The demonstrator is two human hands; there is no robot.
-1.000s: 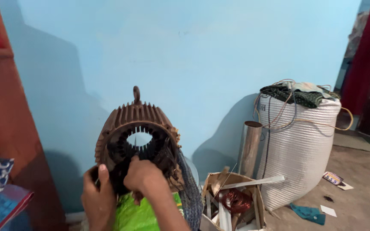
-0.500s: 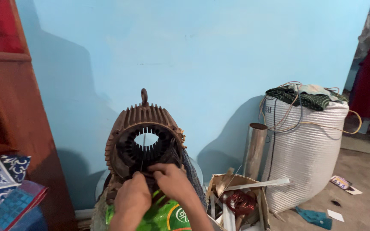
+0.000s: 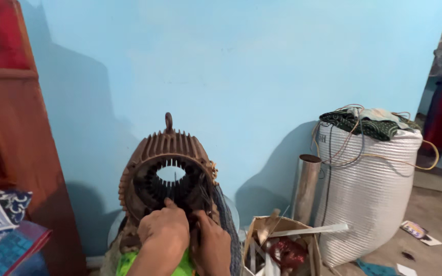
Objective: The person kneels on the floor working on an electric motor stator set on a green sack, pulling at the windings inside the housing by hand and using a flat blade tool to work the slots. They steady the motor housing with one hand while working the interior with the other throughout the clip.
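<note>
Covering the motor housing's (image 3: 167, 168) lower opening, the left hand (image 3: 164, 230) and right hand (image 3: 213, 245) hide their fingertips; grip cannot be told.

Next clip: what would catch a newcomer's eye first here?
The rusty finned motor stator housing at lower centre, against the pale blue wall, with both hands pressed at its lower opening: left hand and right hand. To the right stands a white woven sack topped with cloth and loose wires, beside a metal pipe.
</note>
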